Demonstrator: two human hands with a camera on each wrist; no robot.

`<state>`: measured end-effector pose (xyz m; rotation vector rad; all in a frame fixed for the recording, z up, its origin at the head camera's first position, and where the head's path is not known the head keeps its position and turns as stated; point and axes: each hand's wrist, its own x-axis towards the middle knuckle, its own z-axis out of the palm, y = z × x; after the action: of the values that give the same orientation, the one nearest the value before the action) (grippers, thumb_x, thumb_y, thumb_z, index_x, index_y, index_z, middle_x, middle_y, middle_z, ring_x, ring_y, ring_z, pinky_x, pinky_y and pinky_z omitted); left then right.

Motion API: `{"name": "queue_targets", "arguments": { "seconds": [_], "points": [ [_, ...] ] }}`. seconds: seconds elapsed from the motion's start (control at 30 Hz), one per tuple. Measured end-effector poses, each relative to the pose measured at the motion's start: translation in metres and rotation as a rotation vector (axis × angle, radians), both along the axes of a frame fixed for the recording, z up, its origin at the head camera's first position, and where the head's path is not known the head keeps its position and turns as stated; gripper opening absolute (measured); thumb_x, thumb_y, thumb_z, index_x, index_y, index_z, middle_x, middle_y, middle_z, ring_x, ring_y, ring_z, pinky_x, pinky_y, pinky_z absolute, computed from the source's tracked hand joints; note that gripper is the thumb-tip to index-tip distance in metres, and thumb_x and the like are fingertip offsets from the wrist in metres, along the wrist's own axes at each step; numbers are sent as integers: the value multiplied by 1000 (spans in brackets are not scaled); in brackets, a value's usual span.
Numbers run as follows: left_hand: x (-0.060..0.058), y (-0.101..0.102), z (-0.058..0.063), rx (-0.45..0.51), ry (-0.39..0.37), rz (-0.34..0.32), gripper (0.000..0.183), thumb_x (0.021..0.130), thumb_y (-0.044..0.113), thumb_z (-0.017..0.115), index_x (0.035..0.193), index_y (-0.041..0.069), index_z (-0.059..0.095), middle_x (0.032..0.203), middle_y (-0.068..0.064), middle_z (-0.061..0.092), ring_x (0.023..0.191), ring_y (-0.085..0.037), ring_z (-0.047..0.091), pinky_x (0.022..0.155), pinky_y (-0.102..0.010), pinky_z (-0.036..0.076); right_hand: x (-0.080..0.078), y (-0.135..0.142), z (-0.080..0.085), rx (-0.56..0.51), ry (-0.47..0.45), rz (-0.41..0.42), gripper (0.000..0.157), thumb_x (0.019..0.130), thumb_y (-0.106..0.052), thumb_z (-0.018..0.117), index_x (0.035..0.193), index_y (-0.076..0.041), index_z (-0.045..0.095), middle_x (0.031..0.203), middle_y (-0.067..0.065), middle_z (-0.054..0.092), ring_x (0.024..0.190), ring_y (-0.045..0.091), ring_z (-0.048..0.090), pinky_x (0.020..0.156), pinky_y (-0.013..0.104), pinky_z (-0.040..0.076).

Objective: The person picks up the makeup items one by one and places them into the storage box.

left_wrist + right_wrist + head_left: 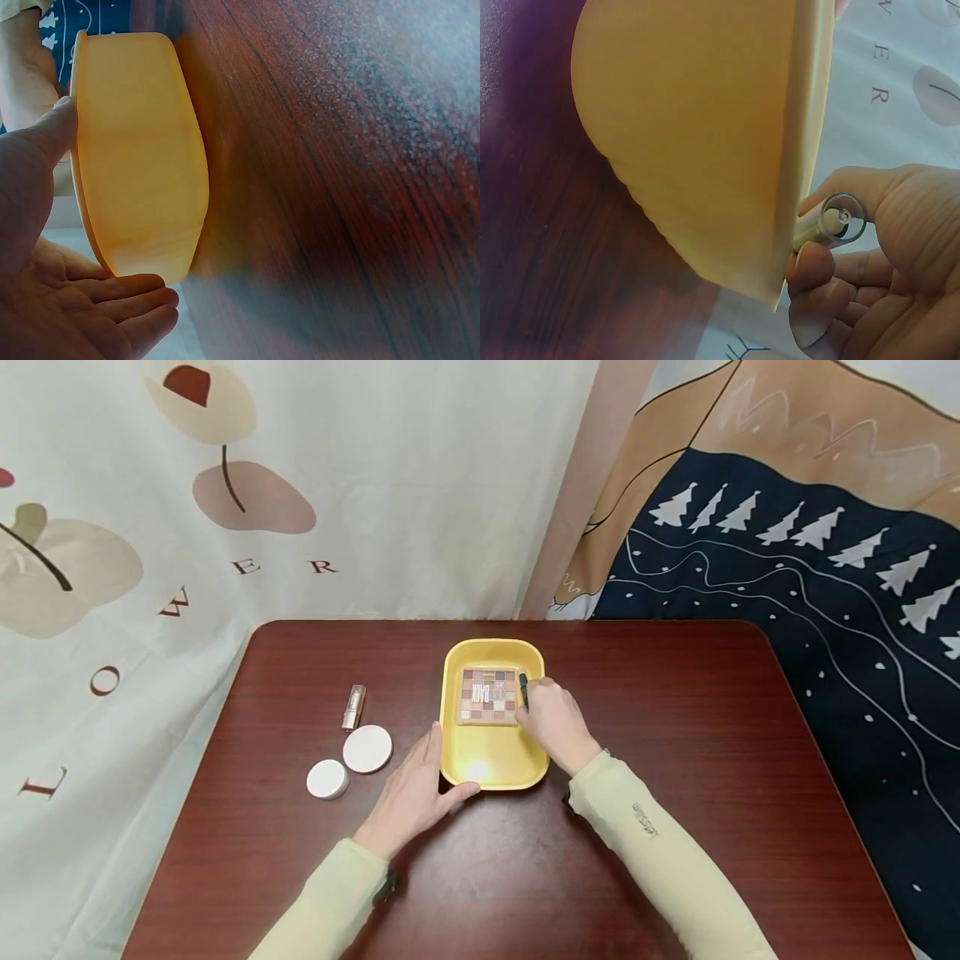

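A yellow tray (pixel 495 766) stands on the table. In it lies an eyeshadow palette (pixel 487 697) with a grid of colour squares. Over the tray's right rim, my right hand (pixel 557 722) pinches a slim cosmetic tube (pixel 829 221), clear at one end and dark at the other. The tube's exact kind cannot be told. My left hand (pixel 412 789) rests against the tray's near left corner, the thumb at the near rim and the fingers fairly straight along the side. In the left wrist view, the thumb (pixel 56 131) touches the rim of the tray.
Left of the tray, a lipstick (pixel 354 707) lies on the brown table (pixel 675 718). Nearer me are a larger round white container (pixel 367 749) and a smaller round white jar (pixel 327 779). Printed curtains (pixel 420 493) hang behind the table.
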<state>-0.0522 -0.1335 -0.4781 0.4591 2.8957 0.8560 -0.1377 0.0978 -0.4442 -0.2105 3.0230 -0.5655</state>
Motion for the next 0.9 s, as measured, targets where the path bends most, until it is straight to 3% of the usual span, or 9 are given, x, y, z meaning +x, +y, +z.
{"name": "queue_targets", "arguments": {
  "seconds": [0.3,0.53,0.9],
  "points": [
    [0,2,0,-13,-6,4,112,87,55,78,158,-12,23,161,-28,36,147,-40,41,117,-53,38,-3,-10,-5,75,61,62,20,91,-14,76,98,4,72,87,16,64,71,31,68,65,45,59],
    [0,4,0,-20,-8,11,111,88,54,78,158,-12,23,160,-29,36,147,-41,41,117,-53,38,-3,-17,-12,129,177,104,13,95,-5,64,92,5,71,82,17,65,69,32,71,58,45,60],
    [0,4,-1,-22,-11,9,112,87,55,77,158,-12,22,160,-29,36,147,-41,41,117,-53,38,-6,-26,-21,330,233,93,13,97,-3,60,95,0,73,86,15,67,66,25,70,53,41,60]
  ]
}}
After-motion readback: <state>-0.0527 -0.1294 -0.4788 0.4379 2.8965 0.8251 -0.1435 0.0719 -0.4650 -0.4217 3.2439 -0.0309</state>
